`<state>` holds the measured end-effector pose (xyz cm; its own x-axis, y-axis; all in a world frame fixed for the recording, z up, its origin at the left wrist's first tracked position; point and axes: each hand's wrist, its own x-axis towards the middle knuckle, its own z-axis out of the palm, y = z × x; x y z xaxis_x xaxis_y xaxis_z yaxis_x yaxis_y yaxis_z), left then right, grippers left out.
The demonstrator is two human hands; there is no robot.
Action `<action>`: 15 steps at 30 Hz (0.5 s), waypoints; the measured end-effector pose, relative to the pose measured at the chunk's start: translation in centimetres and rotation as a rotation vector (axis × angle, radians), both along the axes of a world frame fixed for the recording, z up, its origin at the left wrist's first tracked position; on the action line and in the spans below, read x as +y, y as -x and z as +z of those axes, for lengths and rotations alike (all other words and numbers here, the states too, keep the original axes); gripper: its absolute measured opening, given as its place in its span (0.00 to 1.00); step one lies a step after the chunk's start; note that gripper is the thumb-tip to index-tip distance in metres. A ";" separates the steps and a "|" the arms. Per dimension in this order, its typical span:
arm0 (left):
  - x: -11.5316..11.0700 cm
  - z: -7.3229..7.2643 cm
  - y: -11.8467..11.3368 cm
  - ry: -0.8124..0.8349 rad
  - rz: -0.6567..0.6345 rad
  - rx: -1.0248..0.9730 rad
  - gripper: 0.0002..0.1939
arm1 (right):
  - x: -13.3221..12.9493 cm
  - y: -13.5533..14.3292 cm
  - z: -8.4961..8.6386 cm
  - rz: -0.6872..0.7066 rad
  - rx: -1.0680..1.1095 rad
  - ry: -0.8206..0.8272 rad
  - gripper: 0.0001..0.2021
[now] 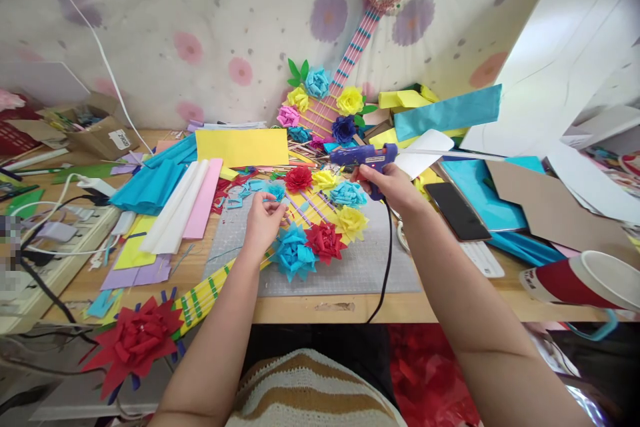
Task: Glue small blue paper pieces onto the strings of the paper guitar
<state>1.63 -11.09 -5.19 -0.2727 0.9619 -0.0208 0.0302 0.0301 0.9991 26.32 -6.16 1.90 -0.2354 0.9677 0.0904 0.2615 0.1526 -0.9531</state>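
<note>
A yellow paper guitar (204, 293) lies across the grey cutting mat (390, 273), its body ringed with paper flowers and a big red flower (137, 339) at its neck end. My right hand (383, 180) is wrapped round a blue glue gun (363, 155), held above the upper right of the guitar with its nozzle pointing left. My left hand (265, 217) is at the guitar's left side with thumb and fingers pinched beside a light blue flower (276, 191). Whatever lies between those fingertips is too small to make out.
Coloured paper sheets (243, 147) lie at the left and back. A pink paper guitar (354, 47) leans on the wall. At right are a phone (459, 211) and a cup (585, 279); the glue gun's cord (390, 253) hangs over the table edge.
</note>
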 end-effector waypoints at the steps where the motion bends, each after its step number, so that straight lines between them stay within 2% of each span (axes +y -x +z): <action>1: 0.1 0.0 0.1 0.003 0.004 -0.005 0.16 | 0.1 -0.6 -0.2 -0.038 0.042 -0.019 0.24; 4: 0.1 0.0 0.2 -0.009 0.006 -0.033 0.15 | 0.7 -2.2 -0.9 -0.194 0.141 -0.071 0.23; 6: 0.2 0.1 0.3 -0.016 0.002 -0.057 0.15 | 1.4 -3.3 -1.5 -0.366 0.169 -0.073 0.22; 8: 0.3 0.3 0.5 -0.010 0.003 -0.079 0.15 | 2.1 -4.2 -2.2 -0.547 0.147 -0.046 0.21; 10: 0.4 0.4 0.8 0.010 0.022 -0.096 0.14 | 2.7 -4.8 -3.2 -0.662 0.077 -0.004 0.21; 12: 0.5 0.6 1.2 0.034 0.057 -0.105 0.14 | 3.2 -5.1 -4.4 -0.708 -0.015 0.057 0.20; 15: 0.3 0.9 1.5 0.055 0.083 -0.111 0.14 | 3.8 -5.3 -6.6 -0.695 -0.102 0.098 0.20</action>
<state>0.09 -10.76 -4.32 -0.3443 0.9327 -0.1076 -0.0850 0.0832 0.9929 31.64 -2.34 -4.70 0.4371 0.8994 0.0053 0.3557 -0.1674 -0.9195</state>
